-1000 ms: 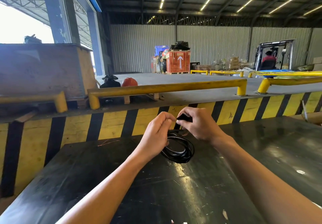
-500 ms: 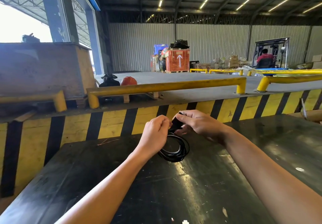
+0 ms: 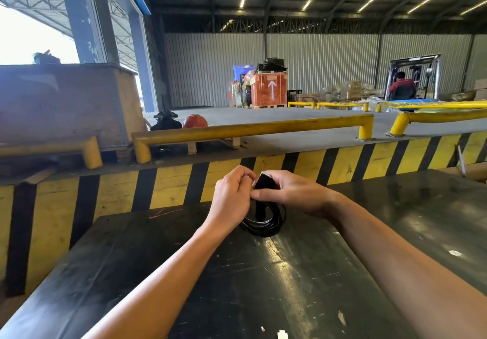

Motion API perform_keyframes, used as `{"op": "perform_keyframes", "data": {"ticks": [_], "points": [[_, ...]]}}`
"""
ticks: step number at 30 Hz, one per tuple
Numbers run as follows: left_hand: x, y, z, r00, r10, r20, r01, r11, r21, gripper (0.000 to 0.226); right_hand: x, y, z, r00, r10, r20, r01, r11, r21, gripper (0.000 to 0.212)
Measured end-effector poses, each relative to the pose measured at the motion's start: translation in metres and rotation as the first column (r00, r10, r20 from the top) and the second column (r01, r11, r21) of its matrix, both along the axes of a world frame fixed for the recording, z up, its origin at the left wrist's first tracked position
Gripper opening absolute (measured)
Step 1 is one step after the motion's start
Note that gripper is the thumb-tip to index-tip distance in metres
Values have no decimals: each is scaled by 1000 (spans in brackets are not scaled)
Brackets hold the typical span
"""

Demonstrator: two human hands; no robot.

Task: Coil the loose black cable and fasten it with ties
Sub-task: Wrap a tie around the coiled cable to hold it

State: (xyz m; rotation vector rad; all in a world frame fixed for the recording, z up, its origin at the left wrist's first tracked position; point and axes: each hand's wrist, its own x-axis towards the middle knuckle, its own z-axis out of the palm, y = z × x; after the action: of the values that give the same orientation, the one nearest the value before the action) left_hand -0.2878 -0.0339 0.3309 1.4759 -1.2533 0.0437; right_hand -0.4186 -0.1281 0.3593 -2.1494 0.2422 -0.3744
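The black cable is wound into a small coil that hangs from my hands, its lower loops at the dark table top. My left hand is closed around the coil's top on the left. My right hand pinches a flat black tie strap that sticks up between thumb and fingers above the coil. A black strip runs down from the strap across the coil's middle. The upper part of the coil is hidden by both hands.
A yellow-and-black striped barrier runs right behind the table's far edge. Yellow guard rails stand beyond it. A wooden crate sits far left. A person on a forklift is far right. Small white scraps lie near me.
My hands have drawn closer together over the coil. The right hand turned so the tie strap now stands upright between its fingers, and the coil sits lower against the table.
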Motion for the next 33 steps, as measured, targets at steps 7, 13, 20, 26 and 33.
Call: {"op": "perform_keyframes", "data": {"ticks": [7,13,20,26,33], "points": [[1,-3,2,998,22,-53,-24,999,-24,25,-7,1,2,997,69,-39,-71,996,-62,70],[-4,-7,4,993,20,-115,-22,1000,-18,26,-2,7,-5,999,-7,51,14,990,-141,66],[-5,-10,5,972,9,-237,0,999,38,22,-2,9,-14,981,-76,179,98,988,-119,29],[-3,-11,3,962,19,-273,-9,999,40,33,3,9,-26,927,-187,326,196,981,7,18],[-1,-8,-1,981,25,-190,-21,1000,20,31,8,9,-30,892,-308,331,135,880,456,5]]}}
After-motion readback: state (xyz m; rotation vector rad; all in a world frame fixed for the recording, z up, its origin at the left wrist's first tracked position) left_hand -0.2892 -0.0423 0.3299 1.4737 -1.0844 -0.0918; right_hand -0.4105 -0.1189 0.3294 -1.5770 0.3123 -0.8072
